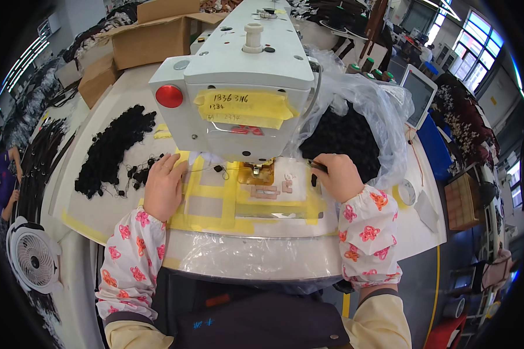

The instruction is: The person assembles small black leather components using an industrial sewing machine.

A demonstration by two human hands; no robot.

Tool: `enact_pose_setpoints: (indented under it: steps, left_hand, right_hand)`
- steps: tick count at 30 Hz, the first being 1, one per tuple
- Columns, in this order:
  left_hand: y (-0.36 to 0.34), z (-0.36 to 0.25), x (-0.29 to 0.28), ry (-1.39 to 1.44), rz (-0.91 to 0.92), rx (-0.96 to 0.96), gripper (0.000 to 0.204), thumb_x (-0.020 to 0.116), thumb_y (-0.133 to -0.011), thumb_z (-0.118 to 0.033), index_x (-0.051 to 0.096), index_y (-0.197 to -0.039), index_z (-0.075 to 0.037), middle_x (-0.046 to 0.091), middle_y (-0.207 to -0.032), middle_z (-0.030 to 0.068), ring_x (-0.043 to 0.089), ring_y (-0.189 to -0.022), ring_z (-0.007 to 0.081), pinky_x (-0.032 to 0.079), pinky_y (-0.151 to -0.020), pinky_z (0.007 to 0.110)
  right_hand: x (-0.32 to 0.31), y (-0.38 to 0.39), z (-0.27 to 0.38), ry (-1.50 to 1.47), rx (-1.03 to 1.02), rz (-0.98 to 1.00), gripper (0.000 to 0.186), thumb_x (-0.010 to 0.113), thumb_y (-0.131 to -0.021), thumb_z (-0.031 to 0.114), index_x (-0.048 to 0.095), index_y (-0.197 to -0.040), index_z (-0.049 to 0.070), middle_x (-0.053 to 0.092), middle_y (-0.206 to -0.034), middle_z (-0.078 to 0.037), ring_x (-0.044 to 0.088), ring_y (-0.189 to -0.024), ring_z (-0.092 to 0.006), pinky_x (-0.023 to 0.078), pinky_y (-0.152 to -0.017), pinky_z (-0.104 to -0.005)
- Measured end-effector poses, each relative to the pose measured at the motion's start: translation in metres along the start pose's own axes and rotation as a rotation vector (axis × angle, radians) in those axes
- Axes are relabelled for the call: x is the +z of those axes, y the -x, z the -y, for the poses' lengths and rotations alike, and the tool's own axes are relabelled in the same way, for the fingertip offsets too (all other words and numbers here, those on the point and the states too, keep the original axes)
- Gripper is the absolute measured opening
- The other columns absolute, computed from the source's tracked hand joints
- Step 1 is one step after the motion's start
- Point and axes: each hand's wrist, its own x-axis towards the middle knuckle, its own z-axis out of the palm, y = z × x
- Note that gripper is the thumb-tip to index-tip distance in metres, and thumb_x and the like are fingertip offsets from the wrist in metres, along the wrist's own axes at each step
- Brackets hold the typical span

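My left hand (pixel 164 185) lies on the taped work surface left of the needle area, its fingers stretched out. Close to it are a few small black pieces (pixel 138 173) joined by threads. A thin thread runs from beside its fingertips to a single small black piece (pixel 218 168). My right hand (pixel 339 177) is closed round a slim dark tool (pixel 318 166) whose kind I cannot make out. Between my hands is the sewing machine's needle and presser foot area (pixel 255 168), over a yellowish plate. The white sewing machine head (pixel 239 75) rises above it.
A long heap of small black pieces (pixel 113 151) lies at left. More black pieces (pixel 346 142) fill a clear plastic bag (pixel 387 110) at right. A tape roll (pixel 404 193), a screen (pixel 418 96), cardboard boxes (pixel 151 43) and a white fan (pixel 35 256) stand around.
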Motion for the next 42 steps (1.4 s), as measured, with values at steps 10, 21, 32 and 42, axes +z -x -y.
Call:
enact_pose_setpoints:
  steps: [10, 21, 32, 42]
  left_hand:
    - [-0.051, -0.079, 0.046, 0.287, 0.306, -0.01, 0.033, 0.06, -0.082, -0.021, 0.057, -0.108, 0.0, 0.063, -0.09, 0.0175, 0.059, -0.079, 0.0337, 0.046, -0.071, 0.041]
    - [-0.051, -0.081, 0.052, 0.449, 0.14, 0.022, 0.015, 0.059, -0.083, -0.015, 0.065, -0.084, -0.001, 0.063, -0.076, 0.0149, 0.06, -0.072, 0.0318, 0.047, -0.064, 0.041]
    - [-0.046, -0.083, 0.041, 0.412, 0.095, 0.137, 0.009, 0.06, -0.082, -0.012, 0.063, -0.087, -0.005, 0.062, -0.071, 0.0135, 0.059, -0.06, 0.0313, 0.047, -0.055, 0.039]
    - [-0.045, -0.085, 0.04, 0.669, 0.142, 0.205, 0.016, 0.062, -0.079, -0.009, 0.062, -0.095, -0.007, 0.064, -0.081, 0.0088, 0.062, -0.069, 0.0269, 0.049, -0.06, 0.035]
  right_hand:
    - [0.027, 0.025, 0.005, 0.168, 0.09, 0.046, 0.019, 0.069, -0.069, 0.018, 0.057, -0.075, 0.004, 0.061, -0.079, -0.012, 0.062, -0.066, -0.0317, 0.05, -0.058, -0.041]
    - [0.018, 0.005, 0.04, -0.455, -0.059, 0.057, 0.015, 0.065, -0.074, 0.002, 0.063, -0.089, -0.001, 0.061, -0.082, -0.013, 0.06, -0.065, -0.0264, 0.047, -0.058, -0.0329]
    - [0.078, -0.006, 0.037, -0.949, 0.268, 0.116, 0.022, 0.071, -0.076, 0.012, 0.062, -0.091, -0.003, 0.059, -0.068, -0.004, 0.048, -0.057, -0.0083, 0.042, -0.053, -0.0251]
    - [0.096, -0.002, 0.036, -0.885, 0.236, -0.004, 0.022, 0.076, -0.071, 0.012, 0.064, -0.084, -0.001, 0.061, -0.065, -0.009, 0.051, -0.053, -0.0121, 0.042, -0.051, -0.0261]
